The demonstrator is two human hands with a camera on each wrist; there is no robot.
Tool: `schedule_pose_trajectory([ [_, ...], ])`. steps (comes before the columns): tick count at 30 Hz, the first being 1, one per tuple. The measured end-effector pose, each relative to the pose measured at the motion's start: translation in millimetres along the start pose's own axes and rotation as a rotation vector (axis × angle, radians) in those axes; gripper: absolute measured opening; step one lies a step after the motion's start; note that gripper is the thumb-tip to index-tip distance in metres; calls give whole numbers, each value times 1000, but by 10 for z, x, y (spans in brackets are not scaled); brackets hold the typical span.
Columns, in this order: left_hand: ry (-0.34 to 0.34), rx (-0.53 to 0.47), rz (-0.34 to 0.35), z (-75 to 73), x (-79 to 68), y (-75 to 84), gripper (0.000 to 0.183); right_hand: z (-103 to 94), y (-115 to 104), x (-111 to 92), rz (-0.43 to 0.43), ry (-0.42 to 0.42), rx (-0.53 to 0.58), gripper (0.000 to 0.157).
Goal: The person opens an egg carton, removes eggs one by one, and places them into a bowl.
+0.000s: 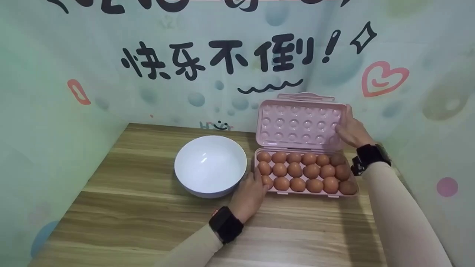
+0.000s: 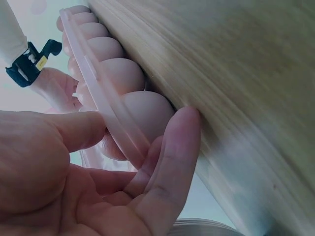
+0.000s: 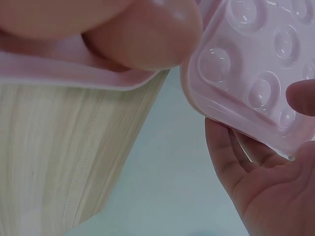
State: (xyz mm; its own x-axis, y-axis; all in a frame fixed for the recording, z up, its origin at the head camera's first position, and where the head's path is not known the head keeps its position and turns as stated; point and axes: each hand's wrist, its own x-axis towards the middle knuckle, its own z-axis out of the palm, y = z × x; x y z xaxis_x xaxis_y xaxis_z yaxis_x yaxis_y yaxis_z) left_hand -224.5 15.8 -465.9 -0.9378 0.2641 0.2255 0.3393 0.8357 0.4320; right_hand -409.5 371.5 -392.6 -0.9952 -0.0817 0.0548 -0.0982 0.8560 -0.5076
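A pink plastic egg box [image 1: 306, 193] lies on the table with its lid [image 1: 300, 115] raised and leaning back. Rows of brown eggs [image 1: 295, 170] sit in its base. My left hand [image 1: 249, 196] grips the base's left end; in the left wrist view its thumb lies on the rim [image 2: 96, 93] and its fingers curl round the side. Those fingers partly cover the front left egg. With my right hand [image 1: 354, 129] I hold the lid's right edge, the thumb on the bumpy inner face [image 3: 236, 78] and the fingers behind it.
A white bowl [image 1: 209, 163] stands just left of the egg box, close to my left hand. The wooden table [image 1: 141, 218] meets a printed cloth backdrop [image 1: 167, 100] behind the lid. More pale cloth hangs at both sides.
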Motion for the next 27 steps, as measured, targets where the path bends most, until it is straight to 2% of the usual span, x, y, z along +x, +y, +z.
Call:
schedule_pose_trajectory([
  [6,-16,-9,13,-10,-22,-12,63,20,-20,10,24,-26,-22,84],
  [13,-36,-42,5,-39,-40,-19,64,40,-46,-1,45,-27,-4,77],
  [17,-26,-36,13,-45,-54,-27,62,49,-46,-8,43,-35,5,75],
  [23,6,-18,35,-39,-77,-35,61,55,-35,-16,9,-41,-49,72],
  [27,-26,-56,31,-41,-75,-60,65,47,-41,-36,9,-64,-65,84],
])
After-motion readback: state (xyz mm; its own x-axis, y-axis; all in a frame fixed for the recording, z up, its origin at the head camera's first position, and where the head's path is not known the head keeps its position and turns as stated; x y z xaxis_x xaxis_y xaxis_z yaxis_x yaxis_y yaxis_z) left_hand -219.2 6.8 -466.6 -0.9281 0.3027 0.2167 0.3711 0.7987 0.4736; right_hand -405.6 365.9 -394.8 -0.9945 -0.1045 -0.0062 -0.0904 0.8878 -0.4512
